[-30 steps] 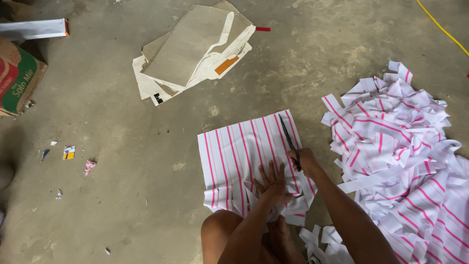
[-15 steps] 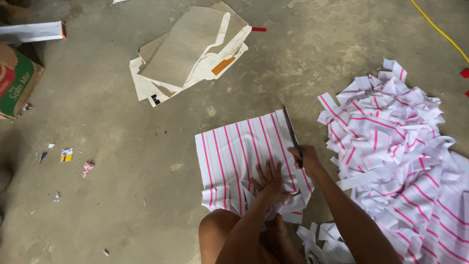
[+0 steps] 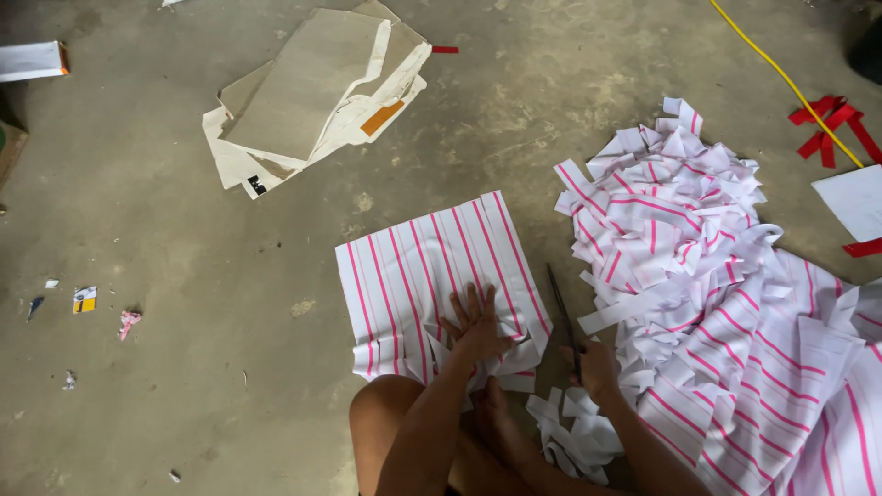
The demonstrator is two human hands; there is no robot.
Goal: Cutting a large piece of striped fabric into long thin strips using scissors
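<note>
Pressing flat on the striped sheet [image 3: 432,276], the left hand [image 3: 478,326] has fingers spread, grasping nothing; the sheet lies on the concrete floor [image 3: 184,349] before the knees. Right hand [image 3: 597,367] is clenched around scissors [image 3: 562,317], blades pointing away, just beside the sheet's right edge. Pile of cut strips [image 3: 698,276] sits right, cardboard [image 3: 312,101] well apart up left.

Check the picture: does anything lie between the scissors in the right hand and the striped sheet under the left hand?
Nothing visible does. The scissors in the right hand lie just off the sheet's right edge, bare floor between; the left hand presses the sheet.
</note>
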